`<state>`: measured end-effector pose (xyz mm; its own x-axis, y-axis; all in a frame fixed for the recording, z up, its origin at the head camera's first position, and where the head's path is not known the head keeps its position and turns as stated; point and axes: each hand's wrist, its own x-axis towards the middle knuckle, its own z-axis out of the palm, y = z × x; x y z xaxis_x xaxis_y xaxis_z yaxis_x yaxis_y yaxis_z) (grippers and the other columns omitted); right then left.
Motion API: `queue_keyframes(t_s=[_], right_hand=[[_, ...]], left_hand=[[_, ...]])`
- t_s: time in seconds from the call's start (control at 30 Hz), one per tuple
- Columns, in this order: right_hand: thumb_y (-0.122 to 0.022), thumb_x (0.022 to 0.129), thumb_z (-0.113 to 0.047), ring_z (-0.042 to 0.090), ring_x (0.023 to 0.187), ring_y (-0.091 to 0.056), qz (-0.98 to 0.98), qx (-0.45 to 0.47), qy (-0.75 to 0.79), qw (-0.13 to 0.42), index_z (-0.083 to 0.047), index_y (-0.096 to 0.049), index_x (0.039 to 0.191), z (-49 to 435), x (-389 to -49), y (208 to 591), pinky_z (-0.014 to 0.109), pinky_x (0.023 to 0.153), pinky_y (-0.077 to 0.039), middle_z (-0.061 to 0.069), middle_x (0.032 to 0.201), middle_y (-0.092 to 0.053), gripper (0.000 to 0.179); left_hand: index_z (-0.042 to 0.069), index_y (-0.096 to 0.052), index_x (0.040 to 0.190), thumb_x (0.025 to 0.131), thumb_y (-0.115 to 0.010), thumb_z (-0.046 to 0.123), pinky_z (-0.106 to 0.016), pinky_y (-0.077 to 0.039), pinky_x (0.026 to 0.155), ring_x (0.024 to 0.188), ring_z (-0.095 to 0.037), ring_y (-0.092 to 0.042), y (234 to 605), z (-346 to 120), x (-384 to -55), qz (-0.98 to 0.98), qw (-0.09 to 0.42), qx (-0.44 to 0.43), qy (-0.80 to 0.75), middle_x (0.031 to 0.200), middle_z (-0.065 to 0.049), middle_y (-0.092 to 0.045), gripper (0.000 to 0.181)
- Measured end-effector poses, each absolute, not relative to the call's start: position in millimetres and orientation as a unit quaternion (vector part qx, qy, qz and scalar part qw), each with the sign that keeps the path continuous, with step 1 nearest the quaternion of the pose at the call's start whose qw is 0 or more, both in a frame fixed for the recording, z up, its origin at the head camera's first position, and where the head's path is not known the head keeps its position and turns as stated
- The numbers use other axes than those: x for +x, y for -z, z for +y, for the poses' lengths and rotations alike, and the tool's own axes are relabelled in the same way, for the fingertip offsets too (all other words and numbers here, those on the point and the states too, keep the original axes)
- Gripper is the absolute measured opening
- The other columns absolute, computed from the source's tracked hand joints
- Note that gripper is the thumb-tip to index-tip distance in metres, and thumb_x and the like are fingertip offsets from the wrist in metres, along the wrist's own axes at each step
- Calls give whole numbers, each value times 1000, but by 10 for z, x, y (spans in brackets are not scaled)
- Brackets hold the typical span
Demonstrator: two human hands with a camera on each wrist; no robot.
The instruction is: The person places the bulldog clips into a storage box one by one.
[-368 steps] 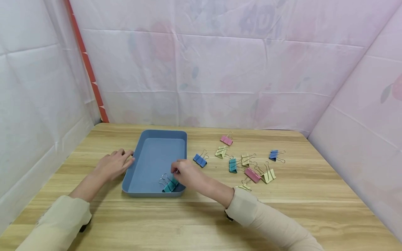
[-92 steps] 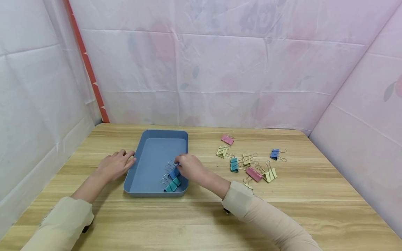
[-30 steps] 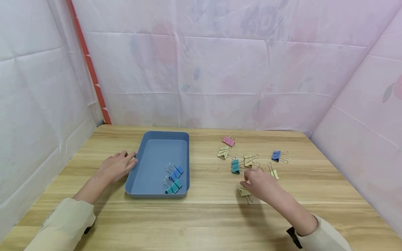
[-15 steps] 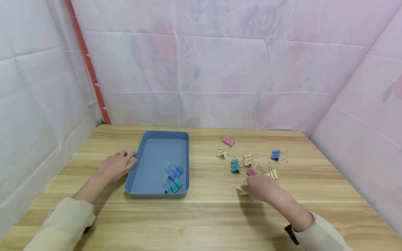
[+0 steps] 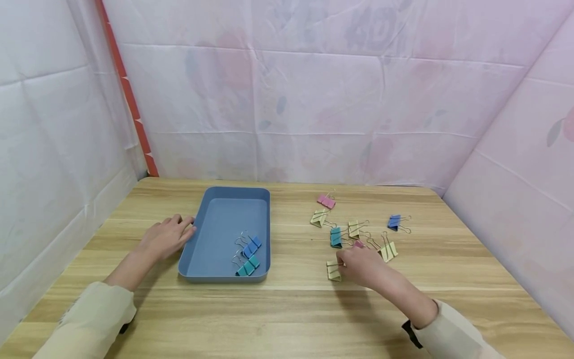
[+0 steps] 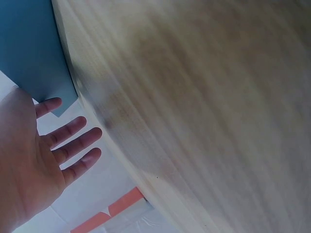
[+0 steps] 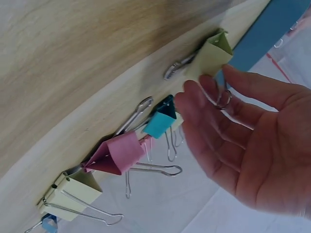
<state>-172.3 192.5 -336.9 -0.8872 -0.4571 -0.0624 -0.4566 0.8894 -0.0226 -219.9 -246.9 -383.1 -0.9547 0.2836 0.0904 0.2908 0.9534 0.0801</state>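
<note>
Toward the left edge of the desk [image 5: 291, 324], the left hand [image 5: 166, 238] is being rested, grip released and fingers loosely extended, against the left side of the blue-grey tray [image 5: 228, 214]. In the tray's near right corner, the teal clip [image 5: 248, 267] is being kept in place, with the blue clip [image 5: 252, 247] just behind it. Right of the tray, the yellow clip [image 5: 334, 273] is being pinched between thumb and fingers of the right hand [image 5: 365, 267]; compared with half a second ago, it is being shifted leftward and turned. The pink clip [image 5: 358, 244] is being partly hidden by that hand.
</note>
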Motion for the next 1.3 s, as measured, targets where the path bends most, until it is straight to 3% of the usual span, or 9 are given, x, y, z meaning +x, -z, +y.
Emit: queue_keyframes(t_s=[0.13, 0.27, 0.53, 0.77, 1.07, 1.3], right_hand=[[-63, 82, -11, 9, 55, -45, 974, -213, 51, 53, -12, -59, 86, 1907, -1759, 3370, 30, 47, -38, -8, 62, -51, 5], [-66, 84, -24, 11, 56, -48, 978, -170, 102, 65, -6, -57, 98, 1912, -1763, 3386, 31, 50, -39, -5, 65, -55, 24], [-66, 83, -33, 13, 54, -43, 972, -121, 182, 82, -10, -50, 82, 1987, -1715, 3520, 29, 49, -36, -1, 61, -47, 28], [-68, 83, -24, 13, 63, -44, 945, -117, 292, 85, -5, -47, 85, 2003, -1704, 3665, 28, 55, -38, 1, 72, -50, 28], [-70, 80, -17, 12, 68, -49, 951, -103, 285, 60, -5, -54, 86, 1974, -1738, 3729, 30, 61, -43, -1, 76, -56, 21], [-69, 78, -9, 14, 66, -47, 949, -116, 289, 46, -3, -58, 84, 1982, -1762, 3716, 30, 59, -41, 0, 72, -53, 14]], left_hand=[[2, -49, 127, 98, -39, 34, -53, -43, 75, 94, -38, -53, 3820, -2468, -2200, -987, 41, -146, 44, 107, -22, -50, 44], [2, -49, 127, 97, -40, 33, -53, -43, 76, 94, -39, -52, 3823, -2470, -2201, -987, 39, -149, 42, 107, -23, -50, 44], [3, -50, 126, 97, -39, 34, -53, -43, 75, 93, -39, -53, 3833, -2474, -2191, -987, 44, -146, 44, 107, -22, -51, 43], [3, -50, 126, 97, -40, 33, -53, -43, 75, 93, -39, -53, 3825, -2465, -2192, -987, 44, -149, 45, 106, -22, -51, 43], [3, -49, 126, 97, -40, 34, -54, -42, 78, 96, -39, -52, 3835, -2461, -2196, -987, 37, -146, 49, 108, -23, -50, 43], [4, -50, 126, 98, -40, 34, -53, -43, 75, 96, -39, -52, 3838, -2478, -2196, -986, 44, -152, 55, 107, -21, -51, 42]])
